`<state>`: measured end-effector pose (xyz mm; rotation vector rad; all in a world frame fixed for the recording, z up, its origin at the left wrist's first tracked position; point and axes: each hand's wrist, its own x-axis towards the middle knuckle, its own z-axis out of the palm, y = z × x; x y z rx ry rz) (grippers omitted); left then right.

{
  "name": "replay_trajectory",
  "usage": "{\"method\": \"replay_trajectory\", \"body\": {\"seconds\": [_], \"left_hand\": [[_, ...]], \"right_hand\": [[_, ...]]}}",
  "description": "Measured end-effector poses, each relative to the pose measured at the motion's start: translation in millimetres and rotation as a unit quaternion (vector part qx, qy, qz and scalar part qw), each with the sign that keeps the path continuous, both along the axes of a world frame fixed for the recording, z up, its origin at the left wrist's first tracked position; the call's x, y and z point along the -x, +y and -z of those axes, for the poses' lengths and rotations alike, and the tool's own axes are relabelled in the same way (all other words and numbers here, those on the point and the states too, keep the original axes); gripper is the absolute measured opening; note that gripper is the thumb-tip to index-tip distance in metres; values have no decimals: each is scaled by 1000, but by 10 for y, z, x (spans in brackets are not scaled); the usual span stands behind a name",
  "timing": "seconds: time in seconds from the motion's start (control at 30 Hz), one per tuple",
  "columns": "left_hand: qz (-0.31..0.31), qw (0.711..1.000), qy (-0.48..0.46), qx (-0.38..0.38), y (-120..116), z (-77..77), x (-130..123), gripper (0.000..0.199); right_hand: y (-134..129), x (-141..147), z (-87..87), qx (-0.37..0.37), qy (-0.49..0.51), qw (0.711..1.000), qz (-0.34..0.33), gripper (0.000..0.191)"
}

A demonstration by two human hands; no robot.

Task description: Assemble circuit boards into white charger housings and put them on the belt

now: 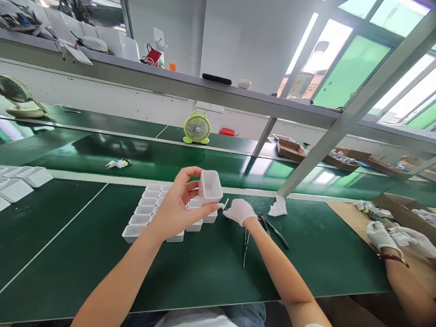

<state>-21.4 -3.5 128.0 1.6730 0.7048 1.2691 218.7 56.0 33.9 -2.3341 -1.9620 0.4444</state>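
My bare left hand (179, 204) holds up a small white plastic box (210, 186), its fingers behind it and its thumb along the lower edge. Beneath and behind that hand, rows of similar white boxes (145, 210) stand on the green table (211, 272). My right hand (240, 211), in a white glove, is closed around a small item with a light, thin tip (225, 204), just right of the box; its details are too small to tell. Close to the right wrist lie pliers (277, 234) and a thin metal tool (245, 250). A white cloth (278, 205) lies further right.
More white boxes (17, 186) stand at the far left. A small wrapped item (118, 163) and a green fan (197, 127) are behind. At right, a co-worker's gloved hands (383, 236) are over cardboard (344, 220). A slanted metal post (316, 156) rises behind.
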Motion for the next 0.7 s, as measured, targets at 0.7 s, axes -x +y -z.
{"method": "replay_trajectory", "body": {"seconds": [0.7], "left_hand": [[14, 973, 112, -200, -138, -59, 47, 62]], "right_hand": [[-1006, 164, -940, -404, 570, 645, -310, 70]]}}
